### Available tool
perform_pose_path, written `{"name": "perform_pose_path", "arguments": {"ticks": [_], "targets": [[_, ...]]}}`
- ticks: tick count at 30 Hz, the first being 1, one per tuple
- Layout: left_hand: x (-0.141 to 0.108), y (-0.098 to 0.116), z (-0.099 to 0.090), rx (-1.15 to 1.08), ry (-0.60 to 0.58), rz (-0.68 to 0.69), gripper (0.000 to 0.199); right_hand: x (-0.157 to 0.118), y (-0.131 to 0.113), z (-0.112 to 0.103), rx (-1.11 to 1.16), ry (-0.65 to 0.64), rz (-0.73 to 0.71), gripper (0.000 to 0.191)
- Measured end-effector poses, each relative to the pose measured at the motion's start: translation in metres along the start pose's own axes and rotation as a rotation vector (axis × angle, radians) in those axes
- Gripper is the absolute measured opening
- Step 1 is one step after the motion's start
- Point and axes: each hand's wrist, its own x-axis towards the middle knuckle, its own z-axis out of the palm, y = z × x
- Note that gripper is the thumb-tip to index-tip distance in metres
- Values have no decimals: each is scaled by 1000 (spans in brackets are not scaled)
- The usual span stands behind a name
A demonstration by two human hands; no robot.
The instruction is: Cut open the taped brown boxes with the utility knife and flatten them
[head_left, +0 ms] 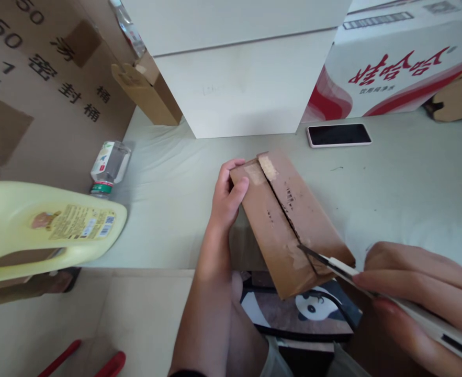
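Note:
A closed brown cardboard box (270, 222) tilts over the front edge of the pale green covered surface. Along its top runs a dark seam, with torn tape patches near both ends. My left hand (231, 189) grips the far left corner, thumb on top and fingers round the side. In my right hand (419, 293) is a white utility knife (415, 309), fingers closed about its handle. Its blade extends toward the lower part of the seam, the tip at or just above the cardboard; contact is hard to tell.
A phone (339, 135) lies behind the box at right. White boxes (246, 84) stand at the back. On the left are a yellow jug (50, 225), a clear bottle (111, 165) and a large printed carton (38, 94). A panda-patterned item (301, 309) shows below.

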Motion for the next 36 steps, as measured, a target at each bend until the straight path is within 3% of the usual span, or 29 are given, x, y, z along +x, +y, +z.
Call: {"name": "perform_pose_path", "arguments": {"ticks": [4,10,13,24,36], "targets": [[0,0,1,-22,18,-14,56,-1,2,-4,-25,-60,-97,20],[0,2,2,-28,19,-27,57,-4,4,-1,-45,-15,-154,20],[0,2,2,-32,13,-23,58,-5,4,1,-78,22,-140,18],[-1,0,2,-47,21,-28,55,4,-1,15,-36,-46,-153,23],[-1,3,3,0,34,-12,59,3,1,12,-13,-33,-177,22]]}}
